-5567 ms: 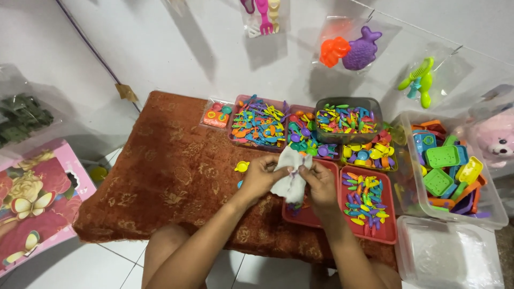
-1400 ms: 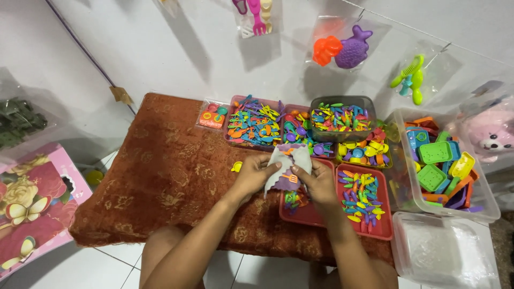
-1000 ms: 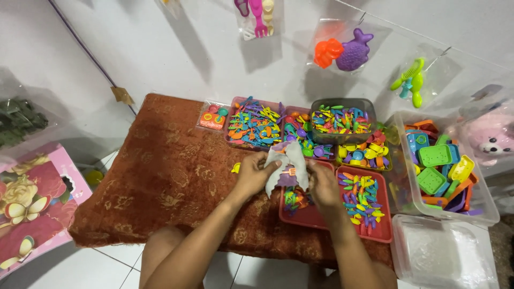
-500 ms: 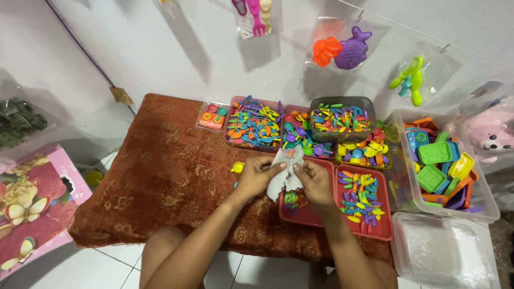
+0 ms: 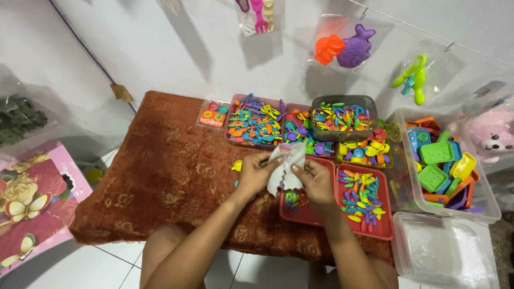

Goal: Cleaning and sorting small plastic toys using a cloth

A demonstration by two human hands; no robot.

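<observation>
Both my hands hold a small clear plastic bag (image 5: 285, 167) with a few coloured toy pieces inside, above a red tray (image 5: 309, 214). My left hand (image 5: 256, 174) grips the bag's left side and my right hand (image 5: 314, 179) pinches its right side. The bag is crumpled and stands upright between the fingers. Under it, a few small colourful toy pieces (image 5: 292, 199) lie in the red tray. A small yellow toy piece (image 5: 237, 165) rests on the brown cloth (image 5: 166, 171) just left of my left hand.
Trays of tiny colourful toy utensils (image 5: 254, 120) line the back. A red tray (image 5: 385, 227) of leaf-shaped pieces lies to the right. A clear bin (image 5: 490, 208) with toy boxes stands far right, above a tub (image 5: 444, 251) of plastic bags. A pink box (image 5: 32, 198) stands left.
The bag was spread open showing an orange toy, then was bunched together between my hands. Both hands stay over the red tray, barely shifted.
</observation>
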